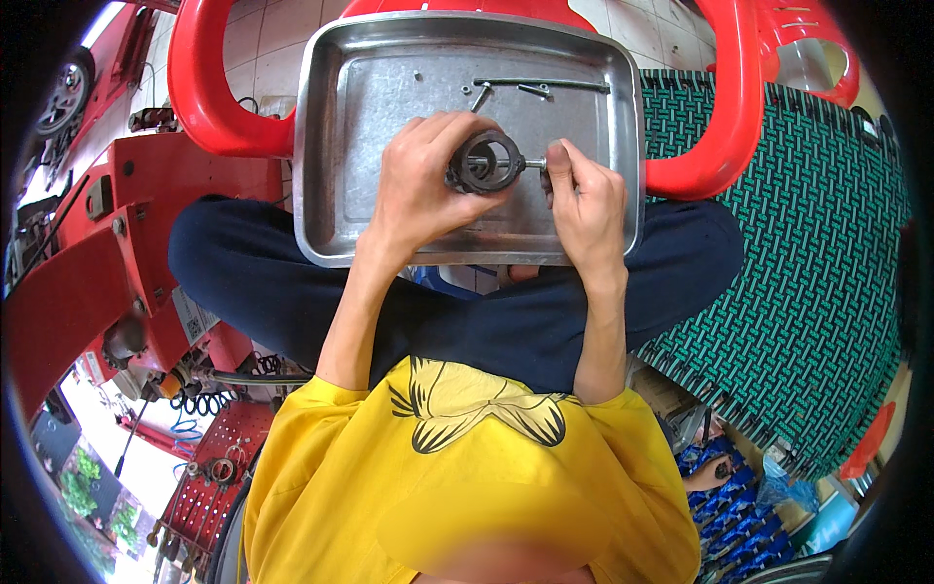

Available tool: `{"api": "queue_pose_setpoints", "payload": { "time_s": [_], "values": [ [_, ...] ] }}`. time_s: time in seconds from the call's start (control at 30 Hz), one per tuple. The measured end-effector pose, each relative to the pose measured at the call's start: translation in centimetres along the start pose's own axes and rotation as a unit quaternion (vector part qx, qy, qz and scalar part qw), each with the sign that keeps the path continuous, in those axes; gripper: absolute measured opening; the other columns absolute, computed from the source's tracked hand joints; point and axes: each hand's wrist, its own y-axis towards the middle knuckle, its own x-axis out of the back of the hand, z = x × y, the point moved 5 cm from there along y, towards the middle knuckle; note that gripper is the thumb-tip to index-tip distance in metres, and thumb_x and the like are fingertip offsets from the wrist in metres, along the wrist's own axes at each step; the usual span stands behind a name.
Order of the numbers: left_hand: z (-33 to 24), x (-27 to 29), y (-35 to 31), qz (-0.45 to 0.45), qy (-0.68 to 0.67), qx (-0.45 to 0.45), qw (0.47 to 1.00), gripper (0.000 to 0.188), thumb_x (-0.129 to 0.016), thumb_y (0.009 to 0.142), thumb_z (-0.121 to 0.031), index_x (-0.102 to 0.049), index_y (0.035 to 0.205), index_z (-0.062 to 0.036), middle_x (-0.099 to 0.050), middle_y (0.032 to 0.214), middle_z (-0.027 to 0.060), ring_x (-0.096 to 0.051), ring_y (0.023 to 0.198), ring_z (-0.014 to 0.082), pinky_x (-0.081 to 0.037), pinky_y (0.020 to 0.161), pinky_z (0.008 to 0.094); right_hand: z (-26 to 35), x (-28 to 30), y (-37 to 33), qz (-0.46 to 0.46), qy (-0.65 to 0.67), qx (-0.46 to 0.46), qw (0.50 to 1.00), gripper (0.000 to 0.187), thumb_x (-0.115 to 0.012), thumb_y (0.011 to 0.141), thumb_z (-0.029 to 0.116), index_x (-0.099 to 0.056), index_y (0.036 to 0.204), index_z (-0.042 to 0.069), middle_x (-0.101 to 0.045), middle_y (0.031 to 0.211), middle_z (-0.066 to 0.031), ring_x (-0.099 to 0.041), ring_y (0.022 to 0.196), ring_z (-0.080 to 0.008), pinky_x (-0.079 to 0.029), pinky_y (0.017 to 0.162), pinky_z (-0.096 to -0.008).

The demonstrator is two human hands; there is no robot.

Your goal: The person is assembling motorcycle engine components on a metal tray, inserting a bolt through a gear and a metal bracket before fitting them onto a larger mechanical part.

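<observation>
My left hand (pixel 423 175) is closed around a dark, ring-shaped metal part (pixel 513 167), its round opening facing up. A thin silver bolt or rod (pixel 534 164) passes through the side of the ring. My right hand (pixel 590 209) pinches the outer end of that bolt between thumb and fingers; its tip is partly hidden. Both hands are over a shallow metal tray (pixel 321 185). Beyond them in the tray lie a long thin rod (pixel 574 86), a silver bolt (pixel 481 98), a short dark screw (pixel 533 91) and a few tiny nut-like pieces.
A red plastic chair (pixel 725 117) stands behind the tray, its arms curving around both sides. Red machinery (pixel 146 214) is on the left. A green woven surface (pixel 778 263) spreads on the right. Another person's hand (pixel 708 474) shows at lower right near blue packages (pixel 735 526).
</observation>
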Motion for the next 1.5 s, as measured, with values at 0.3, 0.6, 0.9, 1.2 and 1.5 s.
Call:
{"api": "queue_pose_setpoints", "payload": {
  "time_s": [0.3,0.6,0.9,1.2,1.5],
  "values": [
    [0.1,0.0,-0.1,-0.015,0.001,0.006,1.0,0.044,-0.092,0.069,-0.02,-0.073,0.106,-0.0076,-0.077,0.101,0.0082,-0.073,0.096,0.0269,-0.054,0.086,0.0375,-0.8,-0.4,0.0,-0.01,0.054,-0.037,0.998,0.048,-0.044,0.114,0.039,-0.066,0.1,-0.001,-0.066,0.072,-0.0217,-0.068,0.07,-0.0432,-0.049,0.064,-0.0474],
    [0.1,0.0,-0.1,-0.017,0.0,0.008,1.0,0.043,-0.093,0.071,-0.02,-0.073,0.107,-0.0068,-0.077,0.099,0.0085,-0.075,0.095,0.0256,-0.056,0.087,0.0371,0.3,-0.8,0.0,-0.038,0.073,0.052,0.995,0.029,-0.049,0.114,0.027,-0.061,0.106,0.002,-0.062,0.07,-0.0087,-0.063,0.062,-0.0168,-0.05,0.059,-0.0327],
    [0.3,-0.1,-0.1,-0.009,-0.005,0.012,1.0,0.043,-0.093,0.071,-0.019,-0.073,0.108,-0.007,-0.077,0.1,0.0085,-0.075,0.094,0.0246,-0.057,0.085,0.0364,0.3,-0.4,0.1,-0.009,0.063,0.027,0.998,0.028,-0.055,0.111,0.029,-0.06,0.1,0.004,-0.065,0.075,-0.0192,-0.068,0.072,-0.043,-0.048,0.062,-0.048],
    [0.3,-0.1,-0.2,-0.008,-0.002,0.007,1.0,0.045,-0.092,0.072,-0.019,-0.073,0.11,-0.0063,-0.077,0.101,0.0094,-0.076,0.095,0.0241,-0.059,0.086,0.0362,-0.1,-0.4,0.1,-0.013,0.071,-0.008,0.997,0.031,-0.057,0.11,0.032,-0.061,0.102,0.002,-0.067,0.076,-0.0198,-0.069,0.071,-0.0409,-0.049,0.064,-0.0458],
    [0.2,-0.2,-0.2,-0.005,-0.005,0.012,1.0,0.045,-0.092,0.073,-0.019,-0.073,0.111,-0.0061,-0.077,0.102,0.0099,-0.076,0.096,0.024,-0.059,0.087,0.0362,0.4,-0.1,0.1,-0.04,0.137,0.003,0.99,0.027,-0.06,0.109,0.027,-0.061,0.116,0.001,-0.071,0.093,-0.0179,-0.072,0.074,-0.0264,-0.053,0.066,-0.0388]
  ]
}}
